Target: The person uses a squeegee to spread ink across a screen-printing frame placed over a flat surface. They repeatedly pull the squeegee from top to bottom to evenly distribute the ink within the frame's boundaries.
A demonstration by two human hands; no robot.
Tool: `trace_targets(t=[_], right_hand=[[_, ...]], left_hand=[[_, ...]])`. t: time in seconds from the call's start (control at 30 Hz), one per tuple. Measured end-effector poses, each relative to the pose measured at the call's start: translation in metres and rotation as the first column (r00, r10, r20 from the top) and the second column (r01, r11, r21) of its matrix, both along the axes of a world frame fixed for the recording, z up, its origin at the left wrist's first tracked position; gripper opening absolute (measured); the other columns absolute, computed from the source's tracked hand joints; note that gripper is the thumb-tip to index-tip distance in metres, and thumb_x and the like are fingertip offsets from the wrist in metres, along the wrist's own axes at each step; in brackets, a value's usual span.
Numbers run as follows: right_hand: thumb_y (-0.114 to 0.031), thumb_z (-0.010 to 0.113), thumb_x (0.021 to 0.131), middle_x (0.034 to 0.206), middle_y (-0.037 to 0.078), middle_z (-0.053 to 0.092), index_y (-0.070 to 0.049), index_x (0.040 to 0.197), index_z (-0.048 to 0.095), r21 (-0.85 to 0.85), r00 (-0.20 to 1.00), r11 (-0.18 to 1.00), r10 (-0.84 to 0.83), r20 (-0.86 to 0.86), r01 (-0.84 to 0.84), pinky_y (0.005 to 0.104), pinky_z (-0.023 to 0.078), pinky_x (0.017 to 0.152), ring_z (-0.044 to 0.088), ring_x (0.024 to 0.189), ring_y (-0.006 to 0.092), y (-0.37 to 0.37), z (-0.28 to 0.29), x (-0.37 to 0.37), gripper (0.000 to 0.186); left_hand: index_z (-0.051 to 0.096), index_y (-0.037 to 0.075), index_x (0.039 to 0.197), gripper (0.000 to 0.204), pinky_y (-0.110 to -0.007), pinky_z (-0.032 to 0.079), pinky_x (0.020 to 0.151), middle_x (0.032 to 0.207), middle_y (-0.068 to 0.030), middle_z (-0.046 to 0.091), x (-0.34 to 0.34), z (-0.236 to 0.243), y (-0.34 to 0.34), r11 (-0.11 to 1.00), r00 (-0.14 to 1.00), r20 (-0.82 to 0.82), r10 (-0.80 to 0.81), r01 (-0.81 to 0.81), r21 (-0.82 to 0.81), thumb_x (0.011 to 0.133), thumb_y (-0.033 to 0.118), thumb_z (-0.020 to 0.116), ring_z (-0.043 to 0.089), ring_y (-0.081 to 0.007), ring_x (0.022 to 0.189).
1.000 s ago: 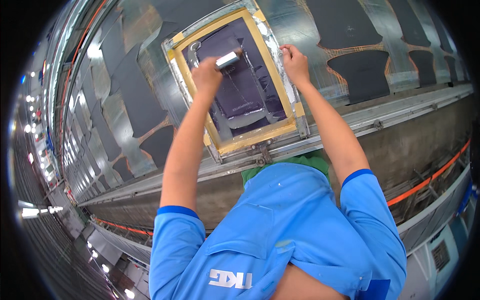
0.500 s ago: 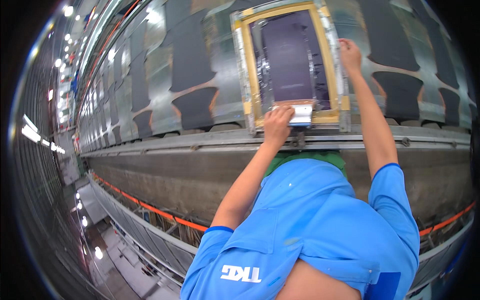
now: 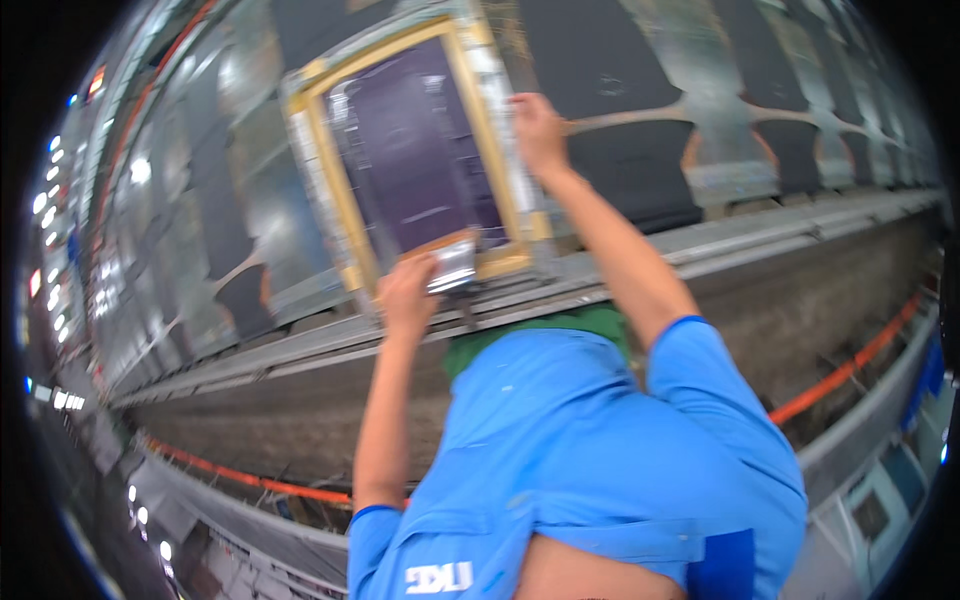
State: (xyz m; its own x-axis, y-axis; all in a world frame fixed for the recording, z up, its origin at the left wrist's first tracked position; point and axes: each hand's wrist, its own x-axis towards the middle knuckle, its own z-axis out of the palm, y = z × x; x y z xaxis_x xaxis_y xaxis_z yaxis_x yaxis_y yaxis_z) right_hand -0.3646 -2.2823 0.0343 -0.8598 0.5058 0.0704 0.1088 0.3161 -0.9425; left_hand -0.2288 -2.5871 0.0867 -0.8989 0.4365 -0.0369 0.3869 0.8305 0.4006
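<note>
A screen-printing frame (image 3: 521,215) with yellow tape round its inner border lies flat on the long table, a dark purple mesh (image 3: 405,150) in its middle. Across the near end of the mesh rests a squeegee (image 3: 455,268) with a shiny metal holder and a brownish edge. My left hand (image 3: 407,296) is closed on the squeegee's left end. At the frame's upper right side, my right hand (image 3: 540,130) has its fingers curled against the outer edge; the fingertips are partly blurred.
Dark grey fabric pieces (image 3: 625,165) lie in rows along the metal-topped table (image 3: 735,180). A metal rail (image 3: 700,255) runs along its near edge, in front of my body. Beyond the walkway behind me is an orange strip (image 3: 845,360).
My view has turned, so the frame now appears farther left and tilted. Both hands keep their places, the left on the squeegee at the near end, the right at the frame's side.
</note>
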Motion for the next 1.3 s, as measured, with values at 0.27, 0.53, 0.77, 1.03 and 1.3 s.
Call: trace_targets(t=[0.27,0.53,0.77,1.03,1.3], right_hand=[[-0.016,0.055,0.099,0.065,0.017,0.063,-0.006,0.103,0.068,-0.003,0.996,0.998,-0.062,-0.065,0.062,0.0424,0.047,0.06,0.066,0.062,0.0329,-0.022,-0.011,-0.007,0.017],[-0.017,0.055,0.098,0.072,0.019,0.067,-0.007,0.1,0.069,0.119,0.992,0.986,-0.12,0.032,0.115,0.0464,0.05,0.066,0.068,0.071,0.038,-0.029,-0.01,-0.017,0.017],[-0.019,0.057,0.098,0.068,0.019,0.064,-0.008,0.102,0.071,0.122,0.995,0.989,-0.089,0.052,0.082,0.0472,0.045,0.057,0.064,0.059,0.0358,-0.025,-0.004,-0.014,0.019],[-0.021,0.056,0.099,0.069,0.017,0.065,-0.008,0.105,0.069,0.101,0.977,0.991,-0.109,0.186,0.092,0.0457,0.048,0.062,0.067,0.067,0.0361,-0.029,0.015,-0.007,0.019],[-0.021,0.054,0.1,0.066,0.016,0.063,-0.009,0.105,0.069,0.064,0.971,0.996,-0.068,0.229,0.055,0.0455,0.047,0.063,0.066,0.065,0.0351,-0.029,0.018,-0.008,0.02]], left_hand=[[0.068,0.015,0.126,0.06,-0.042,0.044,0.101,0.129,-0.0016,0.067,0.006,0.0,-0.011,0.998,0.999,-0.048,-0.006,0.004,-0.059,0.07,-0.006,0.065,0.06,-0.0269,0.12],[0.068,0.013,0.127,0.061,-0.043,0.043,0.104,0.132,-0.0033,0.066,0.042,0.003,-0.024,1.0,0.994,-0.108,-0.007,0.01,0.026,0.07,-0.009,0.061,0.058,-0.027,0.126],[0.07,0.015,0.121,0.056,-0.041,0.045,0.103,0.131,-0.0001,0.067,-0.01,-0.021,-0.031,1.0,0.968,-0.251,-0.001,-0.002,-0.012,0.07,-0.008,0.062,0.06,-0.0236,0.124],[0.075,0.023,0.116,0.043,-0.042,0.054,0.083,0.105,-0.0074,0.074,-0.262,0.01,-0.002,0.994,0.992,-0.107,0.072,-0.08,-0.072,0.077,0.006,0.069,0.07,-0.0299,0.098],[0.079,0.027,0.103,0.035,-0.043,0.052,0.073,0.094,-0.0031,0.076,-0.293,-0.016,0.02,0.99,0.933,-0.349,0.088,-0.119,-0.07,0.079,0.004,0.065,0.07,-0.028,0.085]])
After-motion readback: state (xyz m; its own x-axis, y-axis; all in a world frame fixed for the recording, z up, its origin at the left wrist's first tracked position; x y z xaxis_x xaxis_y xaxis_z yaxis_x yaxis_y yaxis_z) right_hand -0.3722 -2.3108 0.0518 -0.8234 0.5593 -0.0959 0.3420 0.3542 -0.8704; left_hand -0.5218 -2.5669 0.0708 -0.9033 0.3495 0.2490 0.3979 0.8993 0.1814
